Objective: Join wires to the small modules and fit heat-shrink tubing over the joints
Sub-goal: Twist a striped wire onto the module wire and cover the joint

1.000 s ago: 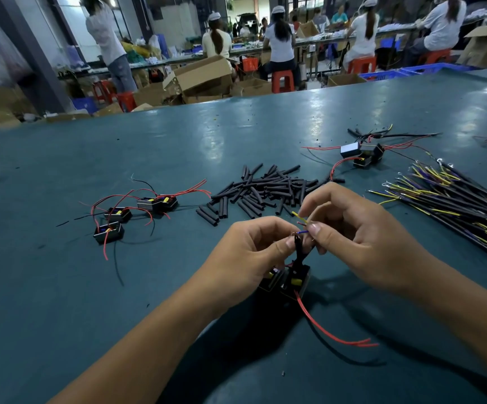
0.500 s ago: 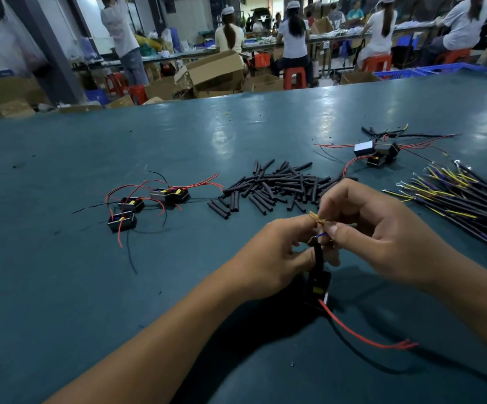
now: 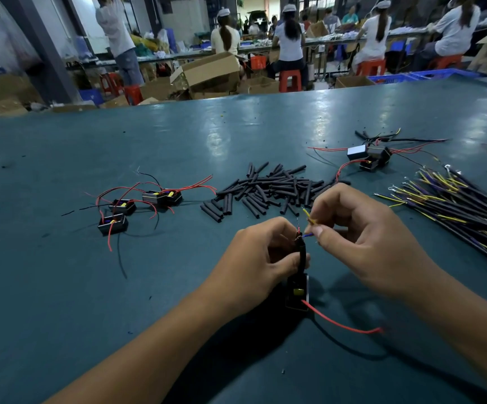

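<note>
While pinched, tubing (image 3: 302,255) over wires.

One head-worn camera looks forward and down — close over the table (image 3: 61,287) — workshop beyond.

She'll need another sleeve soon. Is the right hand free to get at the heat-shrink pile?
Probably not yet: the right hand pinches a yellow wire. The heat-shrink pile lies just beyond it, with nothing between.

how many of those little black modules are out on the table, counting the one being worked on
7, possibly more hidden: three modules at the left, three clustered far right, where overlap makes the count uncertain, and one module hanging below the left hand.
</note>
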A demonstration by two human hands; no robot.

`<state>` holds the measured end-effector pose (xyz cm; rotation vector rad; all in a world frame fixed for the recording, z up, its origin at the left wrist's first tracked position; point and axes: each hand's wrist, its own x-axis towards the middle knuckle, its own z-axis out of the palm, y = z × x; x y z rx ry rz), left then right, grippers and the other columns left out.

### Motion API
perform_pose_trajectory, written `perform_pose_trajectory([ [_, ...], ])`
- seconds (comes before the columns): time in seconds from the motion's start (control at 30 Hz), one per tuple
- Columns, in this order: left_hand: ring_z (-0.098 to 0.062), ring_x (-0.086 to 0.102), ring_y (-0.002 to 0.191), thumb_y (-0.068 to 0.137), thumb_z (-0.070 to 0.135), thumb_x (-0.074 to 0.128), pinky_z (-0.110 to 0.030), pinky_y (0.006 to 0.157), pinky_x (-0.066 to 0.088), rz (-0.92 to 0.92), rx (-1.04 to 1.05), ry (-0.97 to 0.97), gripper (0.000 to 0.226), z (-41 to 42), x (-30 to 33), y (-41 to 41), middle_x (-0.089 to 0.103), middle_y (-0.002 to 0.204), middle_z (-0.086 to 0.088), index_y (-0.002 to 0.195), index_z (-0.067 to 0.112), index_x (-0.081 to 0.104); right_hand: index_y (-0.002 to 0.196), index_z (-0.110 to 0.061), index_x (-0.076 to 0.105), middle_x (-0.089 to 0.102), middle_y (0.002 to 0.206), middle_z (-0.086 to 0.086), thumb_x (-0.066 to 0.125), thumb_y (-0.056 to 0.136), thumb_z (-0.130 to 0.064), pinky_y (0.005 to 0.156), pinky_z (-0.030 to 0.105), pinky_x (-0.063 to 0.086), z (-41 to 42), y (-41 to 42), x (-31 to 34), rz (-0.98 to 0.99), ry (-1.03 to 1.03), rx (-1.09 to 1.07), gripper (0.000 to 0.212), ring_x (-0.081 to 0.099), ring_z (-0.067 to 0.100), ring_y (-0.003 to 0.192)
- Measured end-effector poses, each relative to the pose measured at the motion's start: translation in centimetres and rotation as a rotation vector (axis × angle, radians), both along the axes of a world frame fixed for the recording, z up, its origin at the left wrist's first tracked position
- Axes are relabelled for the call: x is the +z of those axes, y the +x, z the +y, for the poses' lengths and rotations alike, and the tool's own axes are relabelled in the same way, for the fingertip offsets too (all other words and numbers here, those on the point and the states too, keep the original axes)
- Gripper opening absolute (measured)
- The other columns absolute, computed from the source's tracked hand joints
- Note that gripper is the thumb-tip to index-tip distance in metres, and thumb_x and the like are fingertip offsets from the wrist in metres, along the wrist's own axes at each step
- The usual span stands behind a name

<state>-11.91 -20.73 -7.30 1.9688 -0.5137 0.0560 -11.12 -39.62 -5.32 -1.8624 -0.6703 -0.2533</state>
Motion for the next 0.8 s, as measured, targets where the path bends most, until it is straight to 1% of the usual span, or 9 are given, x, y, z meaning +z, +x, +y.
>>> perform_pose_trajectory([
  [0.1, -0.021, 0.072, 0.08, 0.087, 0.019, 0.078, -0.042, 0.076, 0.057, -0.037, 0.013, 0.033, 0.02, -0.04, -0.17, -0.02, 0.074, 0.082, 0.0, 0.088, 0.022, 0.059, 0.092, -0.027, 0.061, 0.064, 0.086, -0.003, 0.062, 0.083, -0.019, 0.076, 0.049, 0.054, 0.13, -0.05, -0.09, 0.029, 0.011, -0.032, 0.012, 0.065, 0.02, 0.082],
  [0.23, -0.024, 0.071, 0.077, 0.086, 0.02, 0.08, -0.044, 0.074, 0.056, -0.053, 0.018, 0.034, 0.019, -0.03, -0.49, 0.16, 0.074, 0.081, -0.001, 0.088, 0.021, 0.06, 0.096, -0.026, 0.065, 0.067, 0.087, -0.002, 0.063, 0.086, -0.017, 0.081, 0.047, 0.055, 0.37, -0.22, -0.37, 0.075, 0.032, -0.049, 0.013, 0.067, 0.02, 0.087],
  [0.3, -0.024, 0.07, 0.075, 0.086, 0.02, 0.08, -0.043, 0.073, 0.056, -0.053, 0.017, 0.029, 0.019, -0.04, -0.59, 0.24, 0.073, 0.08, 0.0, 0.088, 0.022, 0.061, 0.098, -0.024, 0.067, 0.068, 0.088, -0.002, 0.065, 0.091, -0.009, 0.081, 0.042, 0.056, 0.41, -0.19, -0.49, 0.101, 0.032, -0.048, 0.017, 0.067, 0.017, 0.087],
  [0.4, -0.021, 0.07, 0.075, 0.085, 0.017, 0.08, -0.034, 0.072, 0.058, -0.051, 0.007, 0.006, 0.017, 0.06, -0.56, 0.36, 0.074, 0.082, 0.003, 0.092, 0.02, 0.065, 0.102, -0.02, 0.066, 0.07, 0.09, -0.001, 0.065, 0.09, -0.001, 0.082, 0.033, 0.055, 0.53, -0.16, -0.47, 0.157, 0.047, -0.017, 0.023, 0.067, 0.015, 0.088],
  [0.43, -0.023, 0.07, 0.074, 0.084, 0.017, 0.081, -0.034, 0.07, 0.057, -0.039, 0.009, -0.015, 0.018, 0.13, -0.49, 0.41, 0.073, 0.082, 0.003, 0.093, 0.02, 0.066, 0.103, -0.018, 0.065, 0.07, 0.091, 0.0, 0.065, 0.09, 0.0, 0.082, 0.031, 0.055, 0.57, -0.16, -0.43, 0.172, 0.056, -0.005, 0.023, 0.067, 0.015, 0.088],
  [0.5, -0.029, 0.068, 0.073, 0.082, 0.017, 0.083, -0.037, 0.066, 0.056, -0.026, 0.008, -0.054, 0.02, 0.26, -0.36, 0.48, 0.073, 0.082, 0.001, 0.093, 0.019, 0.066, 0.103, -0.017, 0.064, 0.07, 0.09, 0.003, 0.063, 0.091, 0.0, 0.076, 0.024, 0.052, 0.57, -0.16, -0.33, 0.193, 0.084, 0.002, 0.021, 0.066, 0.012, 0.083],
  [0.57, -0.03, 0.066, 0.074, 0.082, 0.016, 0.083, -0.04, 0.067, 0.055, -0.037, -0.008, -0.069, 0.021, 0.25, -0.27, 0.46, 0.071, 0.083, -0.001, 0.093, 0.018, 0.065, 0.102, -0.016, 0.063, 0.07, 0.087, 0.008, 0.059, 0.094, -0.002, 0.064, 0.019, 0.049, 0.6, -0.21, -0.19, 0.219, 0.138, -0.004, 0.017, 0.063, 0.007, 0.072],
  [0.67, -0.026, 0.063, 0.072, 0.083, 0.015, 0.081, -0.043, 0.068, 0.053, -0.068, -0.025, -0.049, 0.02, 0.03, -0.31, 0.44, 0.068, 0.082, -0.001, 0.093, 0.018, 0.064, 0.104, -0.014, 0.063, 0.068, 0.084, 0.015, 0.057, 0.096, -0.003, 0.056, 0.019, 0.047, 0.57, -0.16, -0.19, 0.27, 0.214, -0.012, 0.015, 0.06, 0.008, 0.066],
  [0.8, -0.031, 0.061, 0.072, 0.084, 0.02, 0.081, -0.044, 0.065, 0.052, -0.079, -0.024, -0.029, 0.021, 0.01, -0.53, 0.5, 0.066, 0.08, -0.002, 0.091, 0.02, 0.061, 0.104, -0.016, 0.064, 0.063, 0.081, 0.02, 0.056, 0.096, 0.002, 0.054, 0.022, 0.046, 0.54, -0.16, -0.41, 0.332, 0.287, 0.029, 0.022, 0.058, 0.013, 0.067],
])
